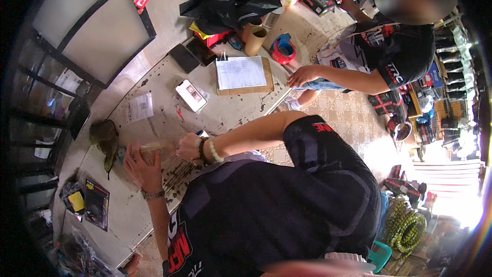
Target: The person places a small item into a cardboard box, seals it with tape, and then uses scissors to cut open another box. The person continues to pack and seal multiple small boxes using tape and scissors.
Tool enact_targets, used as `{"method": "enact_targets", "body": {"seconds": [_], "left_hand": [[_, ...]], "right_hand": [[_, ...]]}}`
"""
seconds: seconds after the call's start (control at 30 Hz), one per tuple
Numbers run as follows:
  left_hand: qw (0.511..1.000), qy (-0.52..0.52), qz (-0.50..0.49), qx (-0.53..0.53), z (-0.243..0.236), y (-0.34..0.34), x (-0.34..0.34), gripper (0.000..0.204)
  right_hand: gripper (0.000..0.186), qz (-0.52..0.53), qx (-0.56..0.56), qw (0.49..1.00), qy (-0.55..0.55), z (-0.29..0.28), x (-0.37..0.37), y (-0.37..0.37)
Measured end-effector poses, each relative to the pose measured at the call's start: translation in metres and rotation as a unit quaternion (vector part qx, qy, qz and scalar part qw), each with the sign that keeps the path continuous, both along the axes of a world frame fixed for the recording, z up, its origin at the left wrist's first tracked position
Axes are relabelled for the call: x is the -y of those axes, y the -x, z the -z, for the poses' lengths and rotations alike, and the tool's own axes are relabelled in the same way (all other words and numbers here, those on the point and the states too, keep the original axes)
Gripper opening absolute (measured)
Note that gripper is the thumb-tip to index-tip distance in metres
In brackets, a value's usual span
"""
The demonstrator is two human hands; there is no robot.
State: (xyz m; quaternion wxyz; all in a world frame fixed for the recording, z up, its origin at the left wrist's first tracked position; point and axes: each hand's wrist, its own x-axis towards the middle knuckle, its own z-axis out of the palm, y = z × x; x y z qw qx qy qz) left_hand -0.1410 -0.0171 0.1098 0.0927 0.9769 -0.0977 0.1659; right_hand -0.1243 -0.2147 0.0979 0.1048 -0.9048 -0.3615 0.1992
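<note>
A clear plastic bag (pixel 163 150) is stretched over the worn white table between my two hands. My left hand (pixel 142 168), with a metal watch at its wrist, holds the bag's left side, its fingers long and slightly apart. My right hand (pixel 189 147), wearing bead bracelets, is closed in a pinch at the bag's other side. What lies inside the plastic is hard to make out. A crumpled olive-green pouch (pixel 104 139) sits just left of my left hand. Beyond the hands lie a printed white label sheet (pixel 139 108) and a phone (pixel 191 96) with its screen lit.
A clipboard with a paper form (pixel 245 74), a cardboard tube (pixel 255 40), a red-and-blue tape roll (pixel 283 48) and black bags (pixel 225 10) occupy the far side. A black package (pixel 96 204) lies at near left. Another person (pixel 394 46) stands at far right with a phone.
</note>
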Motion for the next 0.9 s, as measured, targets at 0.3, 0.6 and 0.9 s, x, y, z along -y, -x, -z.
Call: {"method": "enact_targets", "body": {"seconds": [0.3, 0.6, 0.9], "left_hand": [[0.943, 0.215, 0.141, 0.21, 0.044, 0.001, -0.028, 0.106], [0.94, 0.339, -0.041, 0.02, 0.171, -0.004, -0.031, 0.103], [0.854, 0.502, 0.063, 0.123, -0.015, 0.067, -0.023, 0.072]], "right_hand": [[0.054, 0.162, -0.008, 0.985, -0.053, -0.009, 0.032, -0.007], [0.064, 0.137, -0.063, 0.982, -0.117, 0.007, 0.047, 0.001], [0.061, -0.06, -0.031, 0.968, -0.243, -0.131, 0.099, -0.018]]}}
